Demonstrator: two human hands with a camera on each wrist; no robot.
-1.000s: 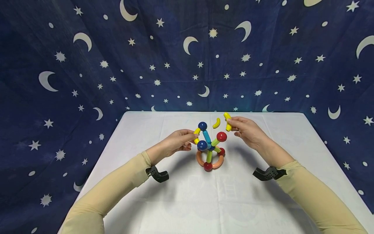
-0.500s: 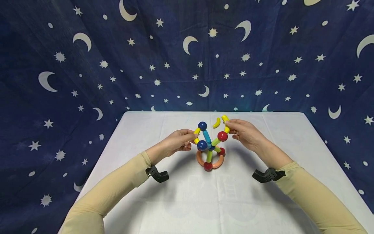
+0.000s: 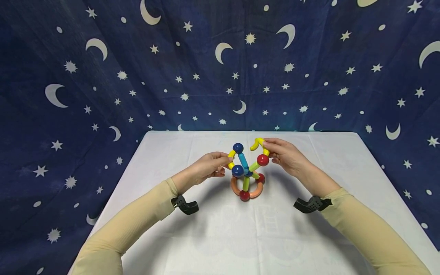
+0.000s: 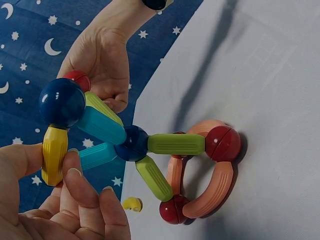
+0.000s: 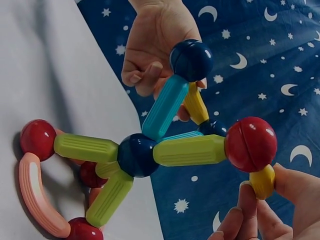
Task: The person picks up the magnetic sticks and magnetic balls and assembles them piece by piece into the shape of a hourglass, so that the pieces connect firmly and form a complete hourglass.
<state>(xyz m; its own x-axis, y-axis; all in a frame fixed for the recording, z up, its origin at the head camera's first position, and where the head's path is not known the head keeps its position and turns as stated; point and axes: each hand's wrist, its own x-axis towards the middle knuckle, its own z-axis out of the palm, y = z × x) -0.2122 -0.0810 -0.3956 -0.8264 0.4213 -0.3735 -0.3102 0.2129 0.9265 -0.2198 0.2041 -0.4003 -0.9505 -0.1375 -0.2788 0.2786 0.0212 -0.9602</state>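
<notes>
A model of magnetic balls and rods stands on a base ring of peach curved rods (image 4: pixel 212 192) and red balls. Green and light blue rods branch from its central blue ball (image 5: pixel 137 155). My left hand (image 3: pixel 209 168) pinches a yellow curved rod (image 4: pixel 53 156) that bridges two blue balls on the left side. On the right, my right hand (image 3: pixel 287 154) pinches another yellow curved rod (image 5: pixel 262 182) between thumb and fingers, its lower end against the upper red ball (image 5: pixel 251 144). Its upper end points back and left in the head view.
One loose yellow curved rod (image 3: pixel 254 146) lies on the table behind the model, overlapped by the held one in the head view. The white cloth-covered table (image 3: pixel 220 236) ends at a dark blue curtain (image 3: pixel 206 76) printed with moons and stars.
My right hand has moved left and slightly down, bringing its yellow rod to the upper red ball. That rod now tilts further left, and the ball has shifted slightly right. The left hand stays put.
</notes>
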